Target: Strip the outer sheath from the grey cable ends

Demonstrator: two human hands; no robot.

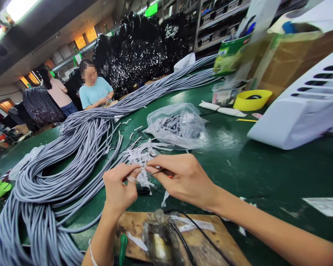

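My left hand (120,188) is closed in a pinch, with a small pale end between thumb and forefinger that is too small to name. Fingertips nearly touching it, my right hand (187,179) grips a slim tool with a dark and red handle (168,173); its exact kind is partly hidden by the fingers. Behind both hands lies a heap of white strips (140,153) and scraps. A large bundle of long grey cables (58,162) curves along the left, some of its loose ends reaching toward the heap.
A clear plastic bag (177,125) of short grey pieces lies beyond the hands. Below them is a stained wooden board (208,240) with black wires. To the right stand a white slotted casing (299,103), a yellow tape ring (252,99) and a green can (230,55). A co-worker (96,90) sits across.
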